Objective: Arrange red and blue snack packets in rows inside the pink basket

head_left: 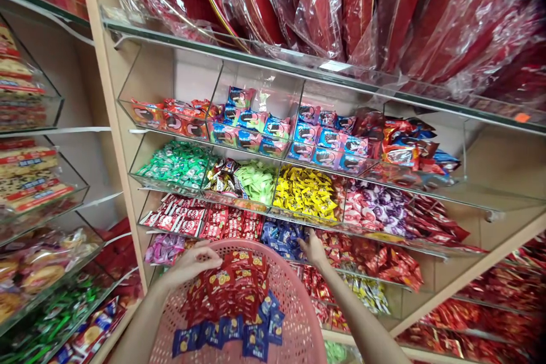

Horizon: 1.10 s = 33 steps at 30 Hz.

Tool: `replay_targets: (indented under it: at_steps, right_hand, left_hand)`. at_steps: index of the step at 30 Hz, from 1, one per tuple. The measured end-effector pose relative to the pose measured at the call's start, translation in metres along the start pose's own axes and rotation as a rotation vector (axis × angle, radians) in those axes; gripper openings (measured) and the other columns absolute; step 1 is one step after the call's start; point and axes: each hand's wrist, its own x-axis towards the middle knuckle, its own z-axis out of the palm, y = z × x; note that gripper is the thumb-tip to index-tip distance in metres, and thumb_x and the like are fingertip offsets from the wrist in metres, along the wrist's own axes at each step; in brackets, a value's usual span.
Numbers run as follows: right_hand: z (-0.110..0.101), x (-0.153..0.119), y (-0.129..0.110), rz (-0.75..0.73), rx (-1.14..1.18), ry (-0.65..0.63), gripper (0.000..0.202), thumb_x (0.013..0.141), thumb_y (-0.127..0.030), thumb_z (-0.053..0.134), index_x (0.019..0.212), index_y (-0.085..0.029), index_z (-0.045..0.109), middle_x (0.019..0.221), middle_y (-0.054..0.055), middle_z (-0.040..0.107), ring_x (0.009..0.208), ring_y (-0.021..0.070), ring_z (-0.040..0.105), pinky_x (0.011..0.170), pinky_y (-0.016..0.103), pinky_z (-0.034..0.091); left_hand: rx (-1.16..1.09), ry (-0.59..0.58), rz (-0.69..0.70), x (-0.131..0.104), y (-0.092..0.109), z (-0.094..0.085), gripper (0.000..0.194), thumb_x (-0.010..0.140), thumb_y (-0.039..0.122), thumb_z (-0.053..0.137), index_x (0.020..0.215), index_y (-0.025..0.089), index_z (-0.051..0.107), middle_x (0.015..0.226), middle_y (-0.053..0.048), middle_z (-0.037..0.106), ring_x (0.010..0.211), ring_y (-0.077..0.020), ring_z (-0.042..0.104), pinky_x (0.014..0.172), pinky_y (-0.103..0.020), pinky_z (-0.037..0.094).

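Note:
A pink perforated plastic basket is in front of me, tilted toward the shelves. Red packets with orange fruit pictures are heaped in its upper part, and several dark blue packets lie below them. My left hand is closed over the basket's upper left rim, with its fingertips inside, near the red packets. Reaching past the basket, my right hand has its thumb and fingers around blue packets at the right end of a bin of dark blue packets. Its fingertips are partly hidden there.
Clear bins hold green-wrapped sweets, yellow-wrapped sweets, purple-wrapped sweets and blue-pink snack packs. A glass shelf edge runs above, carrying red plastic-wrapped items. A wooden upright stands at left.

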Motion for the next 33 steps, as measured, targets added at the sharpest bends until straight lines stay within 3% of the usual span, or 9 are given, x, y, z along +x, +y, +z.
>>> replay_targets:
  at_steps: [5,12,16,20,25,27,29,30,33]
  right_hand:
    - [0.013,0.025,-0.007,0.046,-0.179,0.036,0.030,0.078,-0.039,0.049,0.096,-0.015,0.054,0.063,0.006,0.063,0.048,0.0148,0.058,0.048,0.022,0.037]
    - [0.015,0.034,-0.009,0.013,-0.238,0.019,0.021,0.077,-0.031,0.050,0.086,-0.015,0.060,0.063,0.008,0.063,0.053,0.0165,0.059,0.050,0.023,0.036]
    - [0.018,0.014,-0.009,-0.127,-0.181,0.081,0.032,0.077,-0.037,0.047,0.100,-0.016,0.056,0.060,0.004,0.060,0.053,0.0170,0.057,0.049,0.023,0.035]
    - [0.013,-0.017,-0.012,-0.271,-0.131,0.041,0.042,0.079,-0.038,0.043,0.115,-0.018,0.046,0.058,0.000,0.057,0.053,0.0164,0.055,0.052,0.023,0.035]
    - [0.004,-0.066,-0.046,-0.323,0.081,0.022,0.043,0.077,-0.042,0.049,0.114,-0.021,0.047,0.055,-0.002,0.054,0.049,0.0142,0.051,0.051,0.023,0.034]
    - [0.011,-0.085,-0.072,-0.279,0.375,-0.089,0.045,0.074,-0.046,0.054,0.110,-0.020,0.047,0.054,-0.003,0.052,0.045,0.0112,0.046,0.045,0.021,0.032]
    - [0.025,-0.100,-0.098,-0.129,0.664,-0.368,0.044,0.072,-0.050,0.055,0.103,-0.019,0.048,0.053,-0.005,0.053,0.035,0.0073,0.038,0.036,0.019,0.026]
    - [0.034,-0.107,-0.110,-0.068,0.785,-0.496,0.042,0.072,-0.049,0.056,0.101,-0.020,0.047,0.056,-0.004,0.055,0.034,0.0058,0.037,0.034,0.017,0.024]
    - [0.062,-0.119,-0.134,0.069,1.036,-0.690,0.034,0.070,-0.043,0.062,0.088,-0.019,0.047,0.062,-0.003,0.059,0.037,0.0042,0.044,0.034,0.014,0.028]
  left_hand:
    - [-0.006,0.028,-0.015,0.000,0.000,0.001,0.039,0.062,0.059,0.058,0.081,0.026,0.068,0.124,-0.001,0.052,0.130,-0.0271,0.023,0.105,-0.035,0.022]
    - [-0.017,0.032,0.006,-0.001,0.002,0.001,0.037,0.064,0.057,0.057,0.079,0.025,0.068,0.120,-0.001,0.054,0.130,-0.0273,0.022,0.105,-0.036,0.021]
    - [-0.025,0.040,0.010,0.001,0.000,0.001,0.037,0.064,0.057,0.057,0.079,0.025,0.068,0.121,-0.002,0.054,0.128,-0.0271,0.025,0.104,-0.036,0.023]
    - [-0.003,0.023,0.027,0.003,0.000,0.000,0.035,0.066,0.056,0.056,0.079,0.026,0.068,0.117,-0.001,0.057,0.129,-0.0263,0.025,0.104,-0.037,0.022]
    - [-0.020,0.036,0.043,0.002,-0.002,0.000,0.037,0.067,0.056,0.054,0.079,0.025,0.068,0.117,-0.001,0.057,0.127,-0.0253,0.028,0.103,-0.035,0.024]
    - [-0.030,0.052,0.038,0.002,-0.003,0.001,0.038,0.069,0.057,0.052,0.080,0.025,0.068,0.118,-0.001,0.055,0.126,-0.0248,0.031,0.102,-0.035,0.026]
    - [-0.032,0.081,0.028,0.003,-0.005,0.002,0.039,0.070,0.058,0.049,0.079,0.025,0.068,0.122,-0.001,0.053,0.125,-0.0245,0.033,0.102,-0.035,0.026]
    - [-0.030,0.093,0.023,0.003,-0.006,0.003,0.039,0.071,0.058,0.049,0.080,0.026,0.069,0.124,-0.001,0.051,0.124,-0.0243,0.034,0.103,-0.035,0.026]
    - [-0.015,0.103,0.025,0.004,-0.008,0.004,0.041,0.071,0.059,0.047,0.080,0.026,0.070,0.125,-0.001,0.050,0.123,-0.0236,0.035,0.103,-0.035,0.026]
